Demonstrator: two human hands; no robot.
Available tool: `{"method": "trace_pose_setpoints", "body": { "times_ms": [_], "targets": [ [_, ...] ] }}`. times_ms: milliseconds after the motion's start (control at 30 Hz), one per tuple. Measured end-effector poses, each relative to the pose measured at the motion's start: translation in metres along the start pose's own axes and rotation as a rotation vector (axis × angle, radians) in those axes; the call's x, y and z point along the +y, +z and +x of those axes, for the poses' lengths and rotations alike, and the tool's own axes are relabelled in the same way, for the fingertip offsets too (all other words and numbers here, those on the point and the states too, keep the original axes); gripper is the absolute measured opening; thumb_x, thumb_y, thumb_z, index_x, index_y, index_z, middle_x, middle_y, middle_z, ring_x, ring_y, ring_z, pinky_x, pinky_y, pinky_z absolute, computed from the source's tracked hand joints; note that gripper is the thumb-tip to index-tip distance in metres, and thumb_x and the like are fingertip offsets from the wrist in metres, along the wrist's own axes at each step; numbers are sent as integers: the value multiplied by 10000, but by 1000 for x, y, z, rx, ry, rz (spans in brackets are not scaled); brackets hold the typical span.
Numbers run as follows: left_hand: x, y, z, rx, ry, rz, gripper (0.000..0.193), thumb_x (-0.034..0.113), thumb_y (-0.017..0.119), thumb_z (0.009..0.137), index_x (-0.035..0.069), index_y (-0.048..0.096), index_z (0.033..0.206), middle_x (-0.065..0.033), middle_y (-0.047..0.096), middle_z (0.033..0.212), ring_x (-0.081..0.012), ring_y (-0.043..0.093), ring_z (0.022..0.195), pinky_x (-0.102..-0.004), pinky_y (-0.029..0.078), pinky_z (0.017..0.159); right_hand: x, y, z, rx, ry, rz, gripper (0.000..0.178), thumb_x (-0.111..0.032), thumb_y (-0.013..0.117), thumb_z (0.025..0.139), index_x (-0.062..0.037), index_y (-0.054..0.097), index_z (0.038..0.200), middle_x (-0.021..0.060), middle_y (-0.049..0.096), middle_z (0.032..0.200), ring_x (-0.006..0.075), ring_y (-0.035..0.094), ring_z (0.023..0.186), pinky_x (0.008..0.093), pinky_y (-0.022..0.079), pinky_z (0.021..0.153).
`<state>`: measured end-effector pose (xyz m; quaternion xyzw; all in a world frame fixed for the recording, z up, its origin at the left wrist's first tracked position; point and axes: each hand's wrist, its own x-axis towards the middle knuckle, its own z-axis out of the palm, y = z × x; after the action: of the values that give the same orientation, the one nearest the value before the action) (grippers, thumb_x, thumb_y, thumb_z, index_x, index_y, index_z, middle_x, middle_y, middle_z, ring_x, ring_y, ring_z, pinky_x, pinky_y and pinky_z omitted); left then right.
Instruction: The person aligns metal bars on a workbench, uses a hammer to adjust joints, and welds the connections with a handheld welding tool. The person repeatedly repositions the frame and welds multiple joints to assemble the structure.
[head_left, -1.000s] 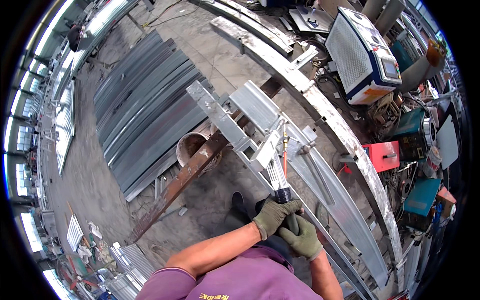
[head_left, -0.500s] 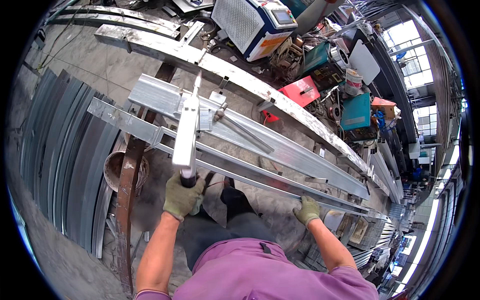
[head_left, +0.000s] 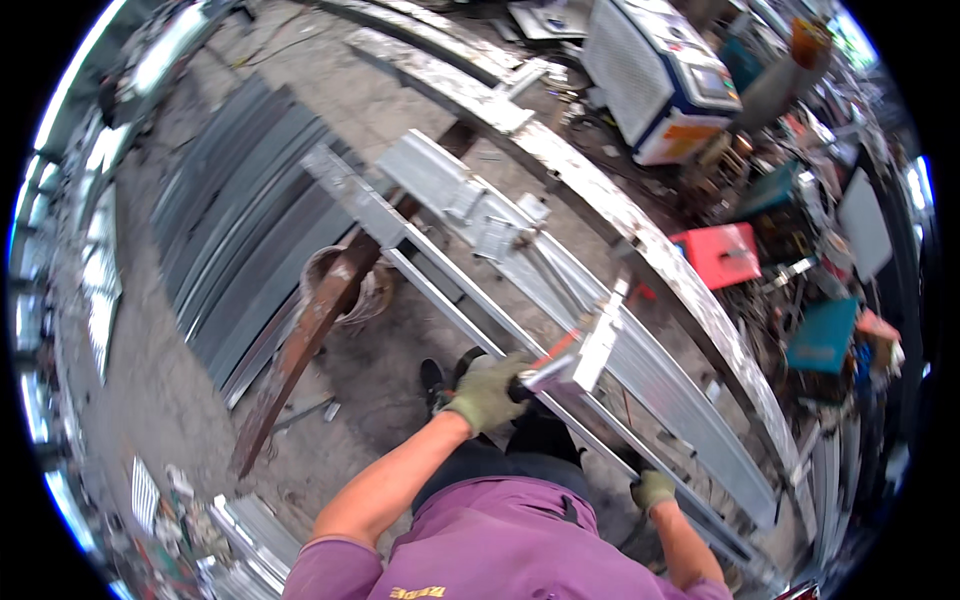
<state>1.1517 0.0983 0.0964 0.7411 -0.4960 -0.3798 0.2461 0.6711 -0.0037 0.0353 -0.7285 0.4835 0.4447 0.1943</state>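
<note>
My left hand, in an olive work glove, is closed round the black grip of a silver gun-shaped tool. The tool is blurred and tilted above a long metal frame of narrow parallel rails. To the right and nearer me, my right hand, also gloved, has its fingers curled at the frame's near rail; the fingertips are partly hidden. Beyond the frame lies a wide silver channel, with a clamp-like piece with a rod on top.
A rusty brown beam crosses under the frame's left end, beside a round bucket. Grey strips lie at the left. Farther off are a long whitish beam, a white-and-blue machine, a red box and teal boxes.
The view has turned, so the scene is shifted and rotated. My left hand has swung the tool rightward along the frame, closer to my right hand. My right hand remains at the frame.
</note>
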Motion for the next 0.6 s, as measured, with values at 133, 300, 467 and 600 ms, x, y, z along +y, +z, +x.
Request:
{"method": "trace_pose_setpoints", "body": {
  "times_ms": [133, 300, 467, 600],
  "targets": [
    [6, 28, 31, -272, -144, 65, 428, 253, 784, 843, 182, 722, 1261, -98, 706, 1280, -367, 707, 1173, -495, 555, 978, 12, 8, 7, 7, -85, -25, 324, -316, 671, 897, -88, 847, 1046, 227, 802, 1086, 428, 770, 1070, 514, 609, 952],
    [8, 52, 43, -306, -84, 332, 371, 269, 791, 843, 106, 732, 1171, -129, 699, 1204, -383, 728, 1127, -509, 563, 939, 21, 0, 10, 43, -110, -54, 336, -343, 695, 880, -95, 842, 1053, 227, 799, 1096, 424, 766, 1080, 508, 607, 953],
    [68, 11, 22, -290, -123, 323, 330, 288, 760, 876, 79, 751, 1131, -161, 721, 1199, -392, 747, 1099, -513, 582, 943, 55, -23, -12, -10, -190, -56, 407, -419, 721, 836, -103, 842, 1063, 230, 796, 1095, 433, 766, 1053, 511, 605, 948],
    [90, -28, 3, -369, -179, 334, 341, 314, 775, 870, 88, 767, 1126, -157, 749, 1186, -390, 756, 1089, -514, 595, 924, 66, -34, -21, -40, -340, -78, 562, -526, 762, 788, -64, 837, 1099, 264, 791, 1100, 434, 765, 1082, 495, 606, 969]
  ]
}}
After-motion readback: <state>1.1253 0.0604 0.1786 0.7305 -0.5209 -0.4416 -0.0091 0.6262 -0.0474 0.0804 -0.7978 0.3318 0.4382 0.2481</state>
